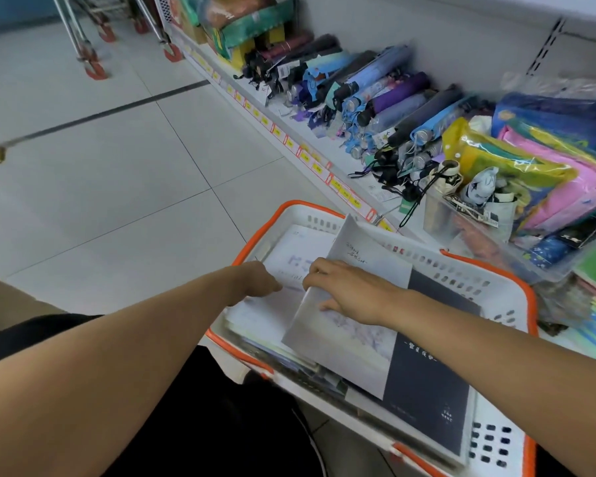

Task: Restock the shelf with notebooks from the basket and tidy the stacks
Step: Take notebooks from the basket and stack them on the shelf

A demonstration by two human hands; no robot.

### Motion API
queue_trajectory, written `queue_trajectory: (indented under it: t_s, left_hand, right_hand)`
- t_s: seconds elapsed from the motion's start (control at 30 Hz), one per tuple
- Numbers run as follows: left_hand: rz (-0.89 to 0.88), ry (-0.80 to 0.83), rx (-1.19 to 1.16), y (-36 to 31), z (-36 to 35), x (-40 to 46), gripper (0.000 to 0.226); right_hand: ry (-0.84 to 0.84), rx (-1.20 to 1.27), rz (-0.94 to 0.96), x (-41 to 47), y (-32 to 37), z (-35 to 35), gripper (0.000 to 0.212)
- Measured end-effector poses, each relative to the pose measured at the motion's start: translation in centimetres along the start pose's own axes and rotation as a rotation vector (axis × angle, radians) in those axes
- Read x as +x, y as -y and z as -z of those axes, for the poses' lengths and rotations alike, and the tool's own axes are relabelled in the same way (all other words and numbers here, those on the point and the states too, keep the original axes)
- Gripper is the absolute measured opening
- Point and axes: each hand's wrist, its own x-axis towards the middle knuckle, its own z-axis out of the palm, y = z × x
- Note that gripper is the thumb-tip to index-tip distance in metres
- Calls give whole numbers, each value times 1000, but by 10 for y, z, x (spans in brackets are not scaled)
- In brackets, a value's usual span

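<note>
Right hand [348,290] pinches only the left edge of the pale notebook [344,325] in the basket [516,297] (left hand [258,280] grip unclear), so it may slip out.

bare forearms [135,356], black trousers [221,425]
</note>
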Motion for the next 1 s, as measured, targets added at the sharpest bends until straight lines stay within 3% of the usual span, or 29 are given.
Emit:
queue_trajectory:
  t_s: [0.17,0.33,0.4,0.47,0.53,0.63,0.77,0.8,0.87,0.93,1.0]
  left_hand:
    - [27,13,-17,-1,7,-2,52]
    - [17,77,-185,-3,5,1,39]
    - [-3,130,-286,-5,3,-2,34]
    - [-10,138,-310,-7,2,-4,34]
    - [-10,155,-334,-7,0,-4,36]
    - [-9,175,-341,-9,0,-3,36]
    - [-40,150,-371,-18,-2,-6,33]
    - [-52,151,-383,-20,-2,-7,32]
    - [-55,170,-398,-25,-3,-9,28]
    - [-48,218,-431,-27,-4,-11,25]
    - [-49,288,-495,-28,-6,-14,29]
  right_hand:
    - [54,-32,-20,3,2,-3,37]
    - [41,-112,14,10,6,-14,15]
    - [5,-12,4,12,7,-17,16]
    - [-122,54,-64,7,4,-24,40]
    - [-300,10,-237,-8,-3,-32,70]
    - [-387,6,-690,-32,-19,-41,97]
    - [-550,552,-1288,-60,-41,-48,117]
    - [-577,685,-1373,-66,-46,-49,114]
    - [-604,932,-1403,-78,-54,-44,83]
    - [-538,1164,-1375,-86,-59,-37,53]
    - [-447,1298,-1363,-91,-58,-30,41]
